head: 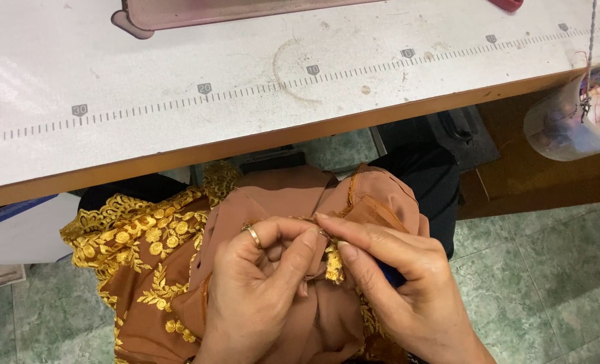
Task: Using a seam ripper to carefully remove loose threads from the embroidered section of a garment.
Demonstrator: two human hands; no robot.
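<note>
A brown garment (pixel 280 195) with gold embroidered lace (pixel 138 239) lies bunched on my lap. My left hand (pixel 259 290), with a ring on one finger, pinches a fold of the brown cloth near its gold trim. My right hand (pixel 401 283) pinches the same spot from the right, thumb and forefinger closed on the fabric edge beside a small gold lace piece (pixel 334 264). A dark blue object shows under my right palm, mostly hidden. Fingertips of both hands meet at the seam.
A white sewing table (pixel 178 74) with a printed ruler scale and wooden edge runs across the top. A pinkish machine base (pixel 199 10) sits at the back. A clear plastic cup (pixel 570 118) of scraps hangs at the right. Green tiled floor (pixel 549 283) lies below.
</note>
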